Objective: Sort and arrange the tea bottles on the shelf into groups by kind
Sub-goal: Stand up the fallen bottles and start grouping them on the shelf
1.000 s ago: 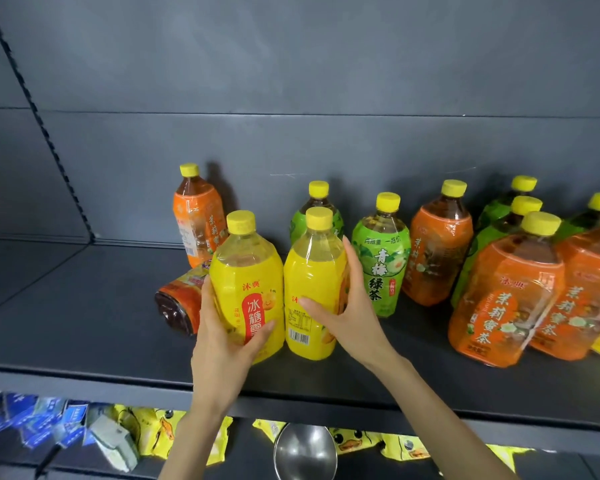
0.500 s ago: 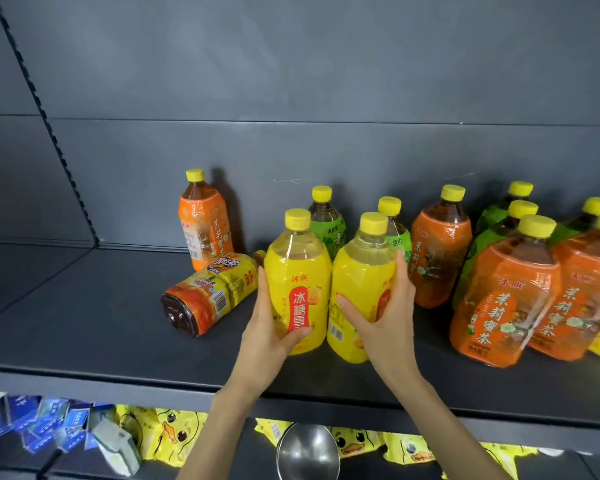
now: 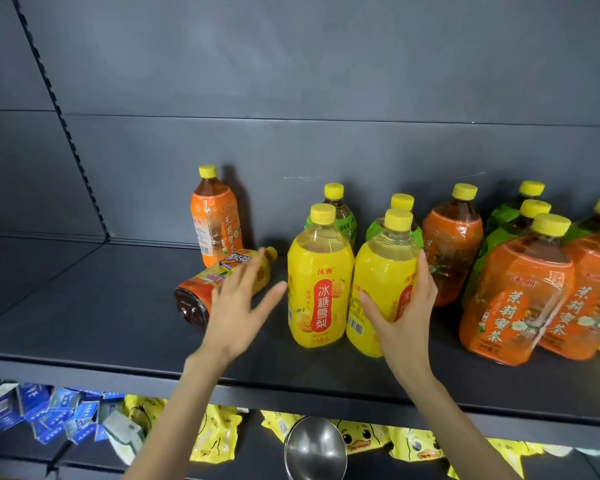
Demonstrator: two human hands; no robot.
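Our right hand is wrapped around the lower body of one yellow pear-drink bottle, thumb across the front, fingers curled behind its far side. Our left hand is spread wide with the fingers apart and blurred, gripping nothing, just beside the second yellow bottle, which stands upright on the shelf between our two hands, its side against the held one. Beyond the left hand an orange-and-yellow bottle lies on its side, and behind that an orange jasmine tea bottle stands upright. Behind the yellow pair we see two green tea bottles, mostly hidden. Past the right hand stand more orange bottles and green ones, packed close.
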